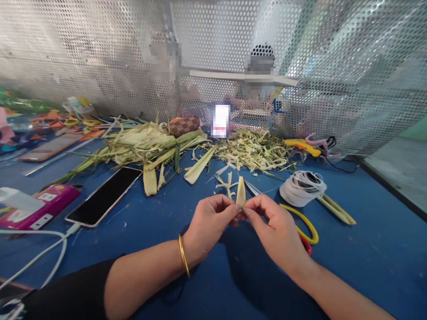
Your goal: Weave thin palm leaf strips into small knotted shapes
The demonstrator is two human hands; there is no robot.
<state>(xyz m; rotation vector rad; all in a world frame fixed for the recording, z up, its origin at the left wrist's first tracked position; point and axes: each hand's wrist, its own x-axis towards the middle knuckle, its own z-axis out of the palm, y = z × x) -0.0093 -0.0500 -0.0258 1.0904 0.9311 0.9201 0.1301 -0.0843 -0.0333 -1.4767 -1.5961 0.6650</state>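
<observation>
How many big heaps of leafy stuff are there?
2: a heap of long strips at the back, left of centre, and a heap of small shreds right of centre. More may be hidden.

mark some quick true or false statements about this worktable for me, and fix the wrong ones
1. The left hand and right hand meet at one pale husk piece. True.
2. The gold bangle is on the right wrist. False: the gold bangle is on the left wrist.
3. The spool of white cord sits to the right of the husk piece. True.
4. The dark-screened phone has no cable attached. False: a white cable is attached to its near end.
5. The shredded scraps lie beyond the hands, nearer the perforated screen. True.
</observation>
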